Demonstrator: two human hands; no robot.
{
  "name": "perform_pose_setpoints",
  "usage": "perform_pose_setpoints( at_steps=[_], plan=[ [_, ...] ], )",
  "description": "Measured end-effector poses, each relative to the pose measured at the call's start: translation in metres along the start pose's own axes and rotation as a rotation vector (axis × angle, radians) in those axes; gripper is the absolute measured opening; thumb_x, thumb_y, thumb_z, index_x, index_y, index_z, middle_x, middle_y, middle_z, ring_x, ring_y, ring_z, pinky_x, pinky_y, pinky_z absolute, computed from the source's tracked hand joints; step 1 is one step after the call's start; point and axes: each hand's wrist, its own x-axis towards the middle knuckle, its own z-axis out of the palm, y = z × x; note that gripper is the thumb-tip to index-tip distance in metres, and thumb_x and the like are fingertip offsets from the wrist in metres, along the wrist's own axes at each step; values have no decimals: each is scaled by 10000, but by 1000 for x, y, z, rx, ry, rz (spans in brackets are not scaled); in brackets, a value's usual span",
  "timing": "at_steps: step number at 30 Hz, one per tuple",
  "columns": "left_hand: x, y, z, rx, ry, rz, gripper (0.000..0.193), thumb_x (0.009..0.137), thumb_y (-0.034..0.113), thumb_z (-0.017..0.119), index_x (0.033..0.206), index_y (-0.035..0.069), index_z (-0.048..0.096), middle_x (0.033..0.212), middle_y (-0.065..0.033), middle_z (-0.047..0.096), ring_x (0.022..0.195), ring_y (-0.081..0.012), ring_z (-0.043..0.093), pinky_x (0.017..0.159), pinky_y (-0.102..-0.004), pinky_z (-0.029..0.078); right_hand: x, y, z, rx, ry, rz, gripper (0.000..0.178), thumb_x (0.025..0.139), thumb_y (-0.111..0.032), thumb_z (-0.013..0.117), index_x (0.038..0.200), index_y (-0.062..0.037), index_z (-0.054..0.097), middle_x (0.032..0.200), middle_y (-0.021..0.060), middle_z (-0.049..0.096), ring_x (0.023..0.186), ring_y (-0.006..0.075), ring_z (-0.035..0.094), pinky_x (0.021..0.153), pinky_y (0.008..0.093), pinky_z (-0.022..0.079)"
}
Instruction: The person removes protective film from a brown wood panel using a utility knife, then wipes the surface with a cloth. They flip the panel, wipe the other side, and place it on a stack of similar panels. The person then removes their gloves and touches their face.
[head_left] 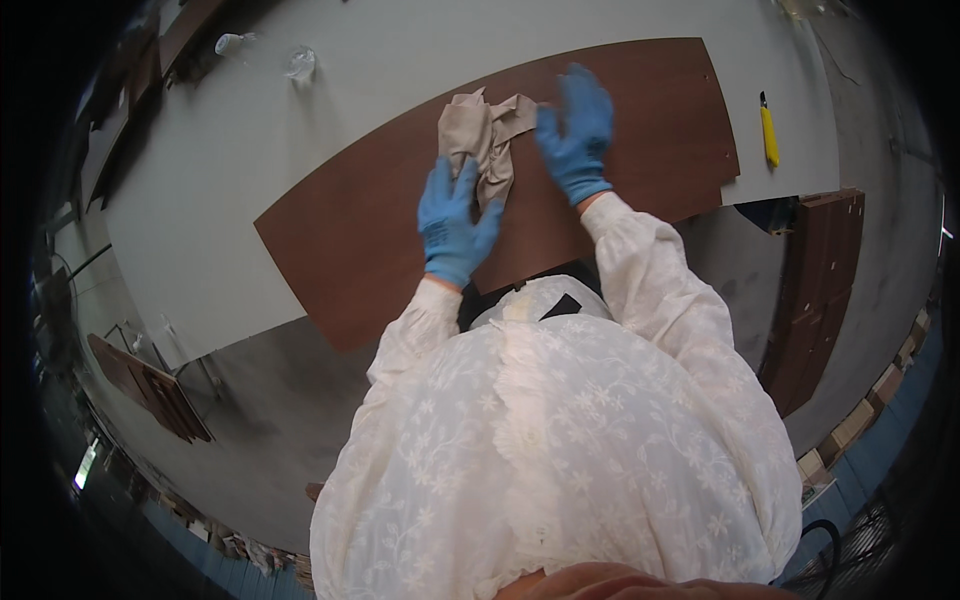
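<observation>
A reddish-brown wood panel (pixel 400 215) lies across the pale table in front of me. On it rests a crumpled beige cloth (pixel 472 130). My left hand (pixel 452 228), in a blue glove, has its fingers spread at the near edge of the cloth, fingertips touching it. My right hand (pixel 580 135), gloved in the same blue and slightly blurred, is stretched out over the panel just right of the cloth, with thumb and fingers apart. Beyond the panel's right end lies a yellow utility knife (pixel 768 135).
A clear plastic bottle (pixel 232 45) with a white cap lies at the far left of the table (pixel 190 215), and a clear cup or bottle (pixel 300 64) is beside it. Brown panels are stacked at the right (pixel 815 290); more panels (pixel 150 388) lean at the lower left.
</observation>
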Motion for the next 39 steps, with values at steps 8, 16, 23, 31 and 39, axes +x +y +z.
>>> perform_pose_setpoints(
  at_steps=[8, 16, 23, 31, 39],
  plan=[
    [-38, -117, -19, 400, 292, -284, 529, 992, 329, 584, 1439, 47, 566, 1530, -272, 473, 1428, -463, 423, 1177, -549, 326, -50, -104, 75, -249, -615, -110, 975, 852, -737, 612, 1578, -121, 405, 1718, 226, 80, 1570, 490, 43, 1185, 752, 63],
    [-46, -144, 3, 638, 237, -344, 611, 1036, 386, 495, 1555, 70, 430, 1584, -257, 410, 1463, -463, 371, 1205, -571, 270, 47, 136, -8, -446, -215, -236, 406, 974, -309, 560, 1254, -21, 622, 1366, 201, 576, 1304, 415, 515, 1129, 537, 387],
    [-42, -143, 7, 680, 251, -347, 594, 1037, 377, 498, 1544, 71, 448, 1574, -248, 430, 1457, -454, 386, 1199, -559, 285, 76, 196, -27, -710, -225, 78, 489, 997, -416, 523, 1282, -29, 612, 1312, 223, 598, 1210, 413, 559, 1073, 520, 418],
    [-44, -150, 5, 672, 221, -353, 602, 1043, 413, 478, 1532, 61, 473, 1586, -263, 410, 1467, -442, 377, 1206, -555, 269, -6, -35, 34, -117, -497, -558, 497, 935, -385, 595, 1323, -75, 598, 1417, 167, 544, 1370, 336, 485, 1189, 535, 334],
    [-47, -152, 6, 641, 229, -342, 628, 1032, 433, 493, 1543, 70, 460, 1583, -252, 422, 1474, -447, 364, 1213, -560, 256, -27, 249, -155, -552, -51, -91, 629, 1032, -388, 504, 1549, -40, 420, 1612, 257, 366, 1500, 428, 338, 1260, 530, 210]
  ],
)
